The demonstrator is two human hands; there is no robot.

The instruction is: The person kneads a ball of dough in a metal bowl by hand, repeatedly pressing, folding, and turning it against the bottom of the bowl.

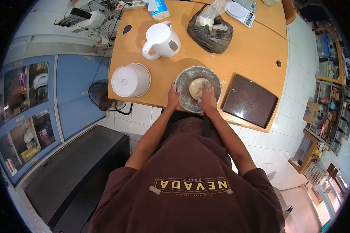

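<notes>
A pale ball of dough lies in a metal bowl whose inside is streaked with white flour. My left hand grips the bowl at its left side, near the table's front edge. Inside the bowl, my right hand presses on the right side of the dough, with its fingers curled over it and dusted white. Part of the dough is hidden under those fingers.
A dark rectangular tray lies right of the bowl, and a white lidded container stands to the left. Behind are a white electric kettle, a black plastic bag and a kitchen scale. A tissue box sits farther back.
</notes>
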